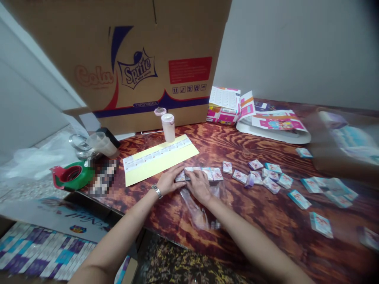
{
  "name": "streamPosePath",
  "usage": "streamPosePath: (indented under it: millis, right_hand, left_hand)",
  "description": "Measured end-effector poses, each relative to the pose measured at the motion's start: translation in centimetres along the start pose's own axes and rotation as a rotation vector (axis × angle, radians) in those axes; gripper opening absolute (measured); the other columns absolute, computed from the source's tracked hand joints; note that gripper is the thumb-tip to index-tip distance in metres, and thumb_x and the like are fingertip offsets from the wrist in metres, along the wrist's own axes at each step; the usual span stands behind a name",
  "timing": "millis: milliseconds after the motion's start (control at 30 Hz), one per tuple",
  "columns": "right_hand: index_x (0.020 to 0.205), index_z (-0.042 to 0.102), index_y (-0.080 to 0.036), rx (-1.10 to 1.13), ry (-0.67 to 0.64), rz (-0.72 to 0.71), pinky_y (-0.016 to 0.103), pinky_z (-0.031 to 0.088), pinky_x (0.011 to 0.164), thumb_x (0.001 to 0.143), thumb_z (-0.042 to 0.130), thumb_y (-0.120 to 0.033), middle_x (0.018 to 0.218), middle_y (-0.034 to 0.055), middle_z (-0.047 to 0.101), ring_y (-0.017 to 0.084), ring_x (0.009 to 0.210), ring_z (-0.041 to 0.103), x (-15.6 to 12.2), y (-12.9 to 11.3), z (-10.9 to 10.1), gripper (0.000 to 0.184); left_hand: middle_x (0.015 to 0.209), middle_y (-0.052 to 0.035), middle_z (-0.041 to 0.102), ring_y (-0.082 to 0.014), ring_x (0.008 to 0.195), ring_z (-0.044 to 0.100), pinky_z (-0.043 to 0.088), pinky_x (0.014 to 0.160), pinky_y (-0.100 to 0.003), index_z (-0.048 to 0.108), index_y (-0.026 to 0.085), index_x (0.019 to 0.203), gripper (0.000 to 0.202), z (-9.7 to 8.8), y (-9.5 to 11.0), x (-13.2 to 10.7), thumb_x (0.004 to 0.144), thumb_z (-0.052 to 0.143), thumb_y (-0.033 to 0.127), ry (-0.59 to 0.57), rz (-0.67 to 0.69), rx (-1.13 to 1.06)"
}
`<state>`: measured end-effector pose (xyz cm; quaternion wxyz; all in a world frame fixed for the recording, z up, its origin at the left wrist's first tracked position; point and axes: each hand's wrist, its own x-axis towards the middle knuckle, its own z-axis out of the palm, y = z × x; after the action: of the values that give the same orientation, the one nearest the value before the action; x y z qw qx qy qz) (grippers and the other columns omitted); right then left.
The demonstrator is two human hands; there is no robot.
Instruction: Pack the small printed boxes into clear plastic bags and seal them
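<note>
Near the front edge of the table, the left hand and right hand sit together, clasping a row of small packets. A clear bag lies beneath them

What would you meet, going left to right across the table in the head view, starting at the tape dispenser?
Green tape dispenser → left hand, touching a row of small packets → right hand, resting on the same row → scattered small packets.
</note>
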<state>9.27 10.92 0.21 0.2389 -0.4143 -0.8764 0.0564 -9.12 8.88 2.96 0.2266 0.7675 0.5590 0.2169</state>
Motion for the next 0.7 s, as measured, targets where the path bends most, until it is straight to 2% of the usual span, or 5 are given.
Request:
streamPosePath:
  millis: [100, 233, 433, 567, 700]
  right_hand:
    - [0.120, 0.050, -0.018, -0.001, 0.003, -0.011, 0.036, 0.030, 0.089, 0.084, 0.051, -0.027, 0.100, 0.0088, 0.062, 0.023, 0.100, 0.045, 0.1, 0.2, 0.3, 0.037]
    - [0.118, 0.051, -0.019, -0.018, -0.016, -0.038, 0.037, 0.031, 0.088, 0.086, 0.048, -0.030, 0.101, 0.0084, 0.063, 0.022, 0.099, 0.046, 0.2, 0.4, 0.3, 0.033]
    - [0.120, 0.049, -0.018, 0.024, 0.006, -0.078, 0.038, 0.030, 0.093, 0.087, 0.046, -0.028, 0.105, 0.0087, 0.061, 0.022, 0.101, 0.046, 0.1, 0.4, -0.1, 0.035]
    - [0.122, 0.048, -0.016, 0.067, 0.025, -0.100, 0.037, 0.031, 0.093, 0.084, 0.048, -0.023, 0.105, 0.0093, 0.061, 0.021, 0.100, 0.047, 0.1, 0.5, -0.9, 0.038]
    - [0.120, 0.050, -0.014, 0.092, 0.019, -0.139, 0.035, 0.035, 0.090, 0.082, 0.050, -0.022, 0.101, 0.0106, 0.061, 0.022, 0.099, 0.047, 0.1, 0.9, -1.6, 0.038]
  left_hand:
    - [0.127, -0.0060, 0.049, -0.0215, 0.114, 0.048, 0.040, 0.095, -0.034, 0.035, 0.026, 0.132, 0.061, -0.5, 0.3, 0.6, 0.077, 0.055, 0.044, -0.037, 0.021, 0.081]
    - [0.128, -0.0020, 0.046, -0.0192, 0.103, 0.055, 0.047, 0.080, -0.030, 0.034, 0.033, 0.130, 0.054, -1.1, 0.7, 0.5, 0.080, 0.049, 0.046, -0.088, 0.007, 0.252]
    - [0.120, -0.0039, 0.048, -0.0202, 0.087, 0.059, 0.048, 0.067, -0.031, 0.039, 0.030, 0.126, 0.049, -1.4, 1.7, 0.5, 0.080, 0.047, 0.046, -0.117, -0.035, 0.443]
    - [0.117, -0.0060, 0.050, -0.0224, 0.090, 0.059, 0.048, 0.067, -0.032, 0.040, 0.027, 0.124, 0.049, -1.0, 1.9, 0.9, 0.080, 0.045, 0.048, -0.100, -0.098, 0.463]
    - [0.124, -0.0094, 0.047, -0.0255, 0.101, 0.055, 0.047, 0.078, -0.037, 0.041, 0.023, 0.124, 0.053, -0.9, 1.7, 0.7, 0.080, 0.046, 0.051, -0.074, -0.088, 0.392]
